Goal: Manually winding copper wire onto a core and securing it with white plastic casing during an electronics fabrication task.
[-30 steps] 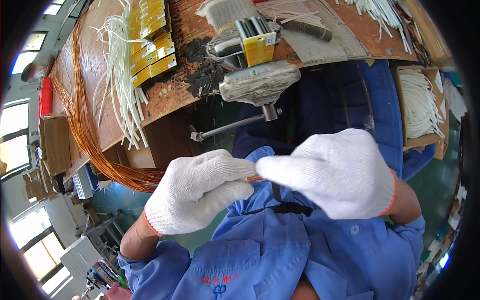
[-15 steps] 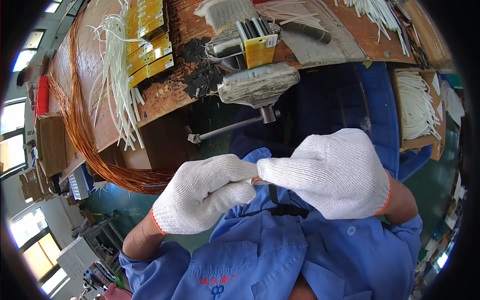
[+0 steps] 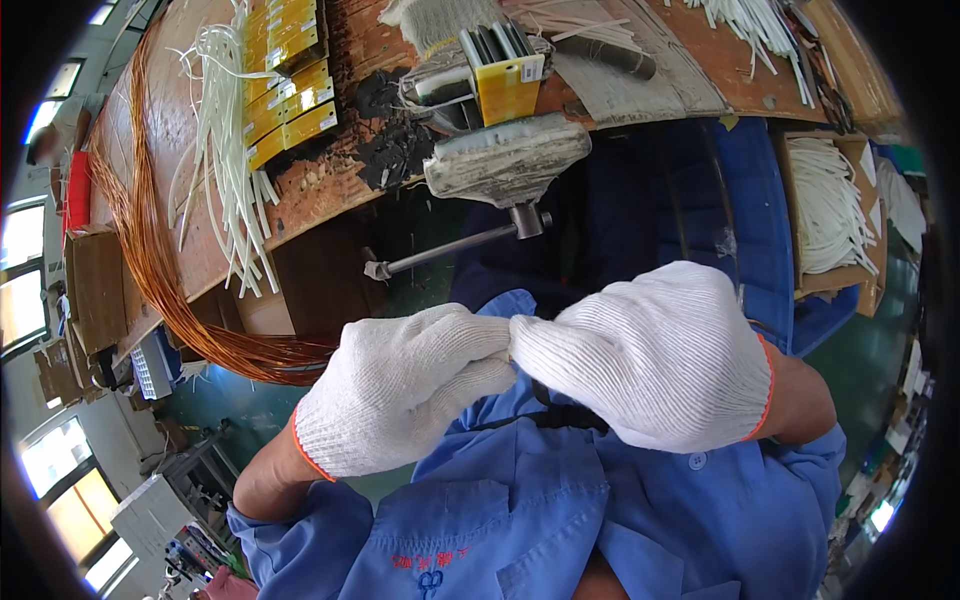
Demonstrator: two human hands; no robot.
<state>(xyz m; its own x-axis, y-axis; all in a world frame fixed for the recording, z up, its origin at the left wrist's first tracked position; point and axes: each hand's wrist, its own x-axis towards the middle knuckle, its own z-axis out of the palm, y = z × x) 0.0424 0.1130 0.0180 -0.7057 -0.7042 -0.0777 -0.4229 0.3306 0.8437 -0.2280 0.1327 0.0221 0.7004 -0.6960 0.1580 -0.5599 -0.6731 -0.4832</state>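
My left hand (image 3: 405,385) and my right hand (image 3: 650,355) wear white knitted gloves with orange cuffs and meet in front of my blue work shirt. Both are closed, their thumbs and fingertips pressed together at the same spot. Whatever lies between the fingertips is covered by the gloves. Beyond the hands a bench vise (image 3: 508,162) sticks out from the bench edge, its bar handle (image 3: 450,250) slanting to the left. At the vise's jaws stands a yellow block (image 3: 510,90) with dark metal bars on top.
On the wooden bench (image 3: 320,195) lie white tubes (image 3: 220,150) and several yellow plates (image 3: 290,100). A bundle of copper wire (image 3: 190,315) hangs over the left edge. An open carton (image 3: 830,205) of white tubing stands at right, beside a blue chair-like surface (image 3: 755,200).
A copper-coloured bit that showed between my fingertips is now hidden. My right hand has turned slightly and the fingertips have closed up; both hands stay together.
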